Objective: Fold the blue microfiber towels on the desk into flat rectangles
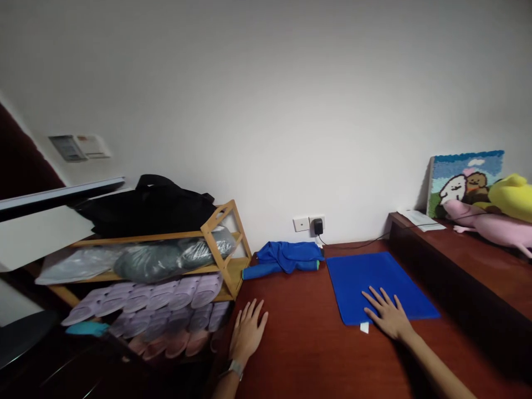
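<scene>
My right hand point(387, 314) lies with its fingers spread on the near right part of a flat blue cloth point(369, 277). A small white tag point(364, 327) sticks out from the cloth's near edge. Over at the left side of the reddish-brown tabletop point(299, 349), my left hand point(248, 331) rests with fingers stretched out and nothing in it. A band with a watch point(235, 367) circles the left wrist. Beyond that hand, close to the wall, more blue cloth point(286, 257) lies bunched, with a rolled piece along its front.
Left of the table, a wooden rack point(224, 260) holds several lilac slippers point(170, 293), bagged items and a black bag point(153, 208). A black plug point(318, 226) trails a cable along the wall. On the raised right ledge lie a pink plush toy point(494, 221) and a dog picture point(465, 183).
</scene>
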`<state>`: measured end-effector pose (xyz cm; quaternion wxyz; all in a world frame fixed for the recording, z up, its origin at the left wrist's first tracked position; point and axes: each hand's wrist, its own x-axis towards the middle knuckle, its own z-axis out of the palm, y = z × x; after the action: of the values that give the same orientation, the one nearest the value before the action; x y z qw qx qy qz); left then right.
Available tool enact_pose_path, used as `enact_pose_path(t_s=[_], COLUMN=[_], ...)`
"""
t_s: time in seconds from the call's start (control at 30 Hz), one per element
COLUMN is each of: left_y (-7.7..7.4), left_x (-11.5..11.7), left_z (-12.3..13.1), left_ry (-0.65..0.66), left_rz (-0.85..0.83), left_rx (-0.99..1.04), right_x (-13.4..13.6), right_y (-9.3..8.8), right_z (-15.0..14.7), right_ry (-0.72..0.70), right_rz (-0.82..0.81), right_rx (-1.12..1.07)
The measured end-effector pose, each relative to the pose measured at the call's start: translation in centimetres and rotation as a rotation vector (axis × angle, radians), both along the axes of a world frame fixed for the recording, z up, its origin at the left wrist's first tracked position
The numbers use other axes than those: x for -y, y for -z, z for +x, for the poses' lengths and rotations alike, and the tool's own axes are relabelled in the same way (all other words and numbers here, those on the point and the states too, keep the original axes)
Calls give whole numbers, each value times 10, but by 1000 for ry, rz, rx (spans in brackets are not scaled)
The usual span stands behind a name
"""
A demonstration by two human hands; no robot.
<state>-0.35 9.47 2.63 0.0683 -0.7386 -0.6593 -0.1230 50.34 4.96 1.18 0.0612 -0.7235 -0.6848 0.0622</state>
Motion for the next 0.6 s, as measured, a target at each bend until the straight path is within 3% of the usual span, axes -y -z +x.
enact_pose_path(t_s=[0.23,0.6], left_y=[7,0], left_x=[-1,6], left_z=[-3,1], left_ry=[10,11], left_rz=[21,29], left_rx=[24,65], right_x=[-64,-93], right_y=[-5,5], right_z=[25,77], right_ry=[22,45], right_rz=[-48,-91], right_rx=[42,10])
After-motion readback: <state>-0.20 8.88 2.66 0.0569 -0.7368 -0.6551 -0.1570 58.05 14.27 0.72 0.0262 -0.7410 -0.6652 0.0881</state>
